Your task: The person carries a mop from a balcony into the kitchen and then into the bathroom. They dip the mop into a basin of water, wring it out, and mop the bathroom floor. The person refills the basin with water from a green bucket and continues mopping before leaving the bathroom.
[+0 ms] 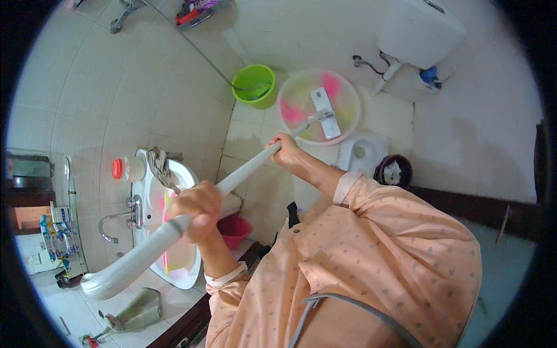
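Observation:
A white mop pole [246,174] runs slantwise across the view, its thick rounded end at the lower left. My left hand [198,211] grips the pole near this end, above the washbasin; the hand is slightly blurred. Farther along, my right hand [285,150] is closed around the pole. At the far end, a flat white rectangular mop head [322,102] is joined to the pole by a hinged piece. This head appears over a large round plastic tub [283,89] with pink and yellow patches; whether it touches the tub's bottom cannot be told.
A green bucket [267,98] with a shower hose in it stands beside the tub. Near the right arm are a squat toilet [359,152] and a dark waste bin [404,167]. A washbasin [141,235] with a grey cloth [161,167] is at left, a pink basin [235,232] beside it.

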Demonstrator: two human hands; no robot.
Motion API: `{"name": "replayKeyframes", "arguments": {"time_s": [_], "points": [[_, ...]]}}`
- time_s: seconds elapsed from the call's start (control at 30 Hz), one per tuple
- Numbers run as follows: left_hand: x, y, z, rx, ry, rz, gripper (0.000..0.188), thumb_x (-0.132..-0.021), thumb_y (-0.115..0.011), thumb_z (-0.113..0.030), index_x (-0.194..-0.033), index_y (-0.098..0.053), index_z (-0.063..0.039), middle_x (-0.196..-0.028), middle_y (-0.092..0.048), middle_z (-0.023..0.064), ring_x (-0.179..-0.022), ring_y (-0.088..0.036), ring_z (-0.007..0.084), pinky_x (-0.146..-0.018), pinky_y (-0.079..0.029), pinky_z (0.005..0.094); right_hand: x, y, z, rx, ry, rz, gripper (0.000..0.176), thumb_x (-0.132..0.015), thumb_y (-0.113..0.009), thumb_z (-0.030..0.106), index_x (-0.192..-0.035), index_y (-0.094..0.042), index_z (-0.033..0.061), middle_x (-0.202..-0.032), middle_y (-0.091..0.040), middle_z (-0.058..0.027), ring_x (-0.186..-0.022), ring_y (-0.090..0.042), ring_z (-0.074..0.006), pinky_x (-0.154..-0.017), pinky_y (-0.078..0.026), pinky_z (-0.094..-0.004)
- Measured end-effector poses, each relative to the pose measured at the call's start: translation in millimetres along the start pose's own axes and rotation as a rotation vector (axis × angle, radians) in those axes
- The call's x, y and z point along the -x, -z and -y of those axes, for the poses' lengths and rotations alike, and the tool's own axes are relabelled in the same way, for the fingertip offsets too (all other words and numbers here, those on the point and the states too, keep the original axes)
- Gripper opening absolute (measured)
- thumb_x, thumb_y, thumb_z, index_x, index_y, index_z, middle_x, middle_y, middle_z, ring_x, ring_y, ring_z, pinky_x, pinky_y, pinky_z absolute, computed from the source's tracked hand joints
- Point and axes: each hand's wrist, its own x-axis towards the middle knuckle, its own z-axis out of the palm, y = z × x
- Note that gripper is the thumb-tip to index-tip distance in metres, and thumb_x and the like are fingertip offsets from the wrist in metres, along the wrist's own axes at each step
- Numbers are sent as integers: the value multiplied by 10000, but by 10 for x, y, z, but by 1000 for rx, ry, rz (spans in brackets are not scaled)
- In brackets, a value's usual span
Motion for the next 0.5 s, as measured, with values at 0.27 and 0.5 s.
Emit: {"name": "replayKeyframes", "arguments": {"time_s": [0.27, 0.5], "points": [[515, 585, -1102, 155, -99, -76, 190, -648, -524, -100, -556, -357, -106, -413, -386, 8, -347, -343, 118, -391, -283, 245, 643, 405, -1214, -122, -126, 62, 72, -727, -438, 11, -724, -367, 23, -661, -396, -84, -585, -429, -197, -728, -472, -426], [973, 486, -1320, 72, -4, -148, 173, -639, -475, -76, -536, -338, -100, -394, -373, 14, -323, -328, 119, -365, -270, 248, 656, 874, -1591, -72, -141, 0, 80, -756, -443, 25, -767, -364, 25, -669, -392, -83, -567, -437, -177, -705, -496, -420]]}}
